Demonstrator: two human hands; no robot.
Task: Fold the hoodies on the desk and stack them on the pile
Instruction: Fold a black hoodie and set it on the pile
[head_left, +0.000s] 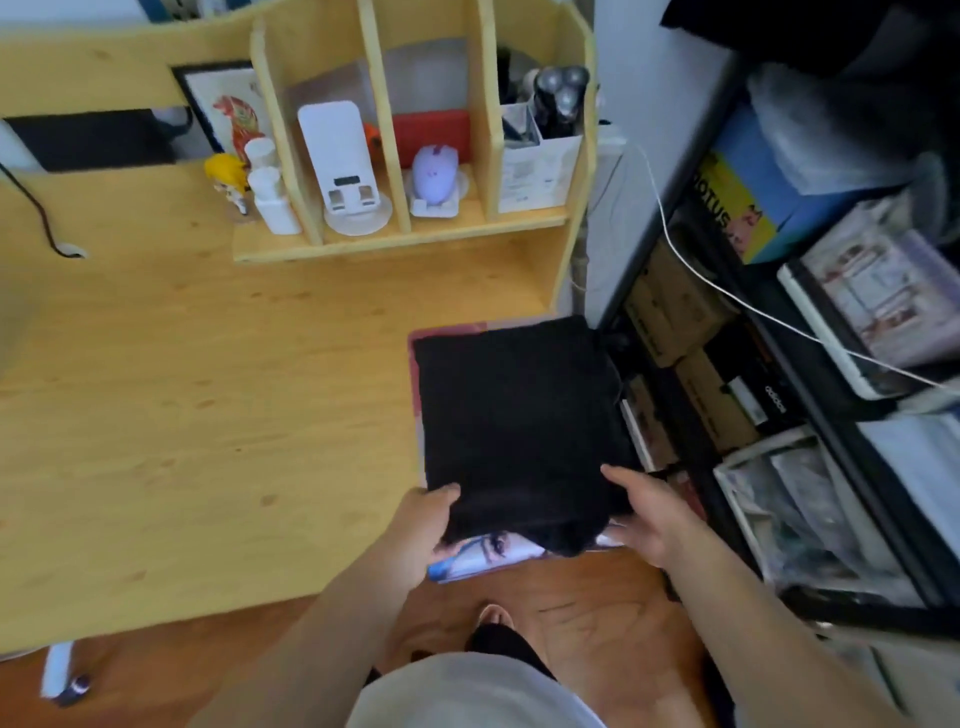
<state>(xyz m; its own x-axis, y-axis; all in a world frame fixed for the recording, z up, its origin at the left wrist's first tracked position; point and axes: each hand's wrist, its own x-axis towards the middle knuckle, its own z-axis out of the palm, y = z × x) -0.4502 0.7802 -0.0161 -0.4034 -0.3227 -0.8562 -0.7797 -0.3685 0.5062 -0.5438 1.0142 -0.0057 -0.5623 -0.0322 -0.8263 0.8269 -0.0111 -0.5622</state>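
Folded black hoodie (519, 415) sits at the right-hand corner of the wooden bench (208, 389), covering almost all of a printed item beneath; only its pale near edge (483, 558) peeks out, picture unclear. On the shelving to the right, "adidas" reads on a box (748, 400). Left hand (426, 525) grips the hoodie's near left corner, thumb on top, fingers curled underneath. Right hand (649, 512) rests flat against the near right edge, fingers fairly straight.

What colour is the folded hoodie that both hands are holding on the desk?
Black, plain as far as shows; the head view shows the folded hoodie clearly.
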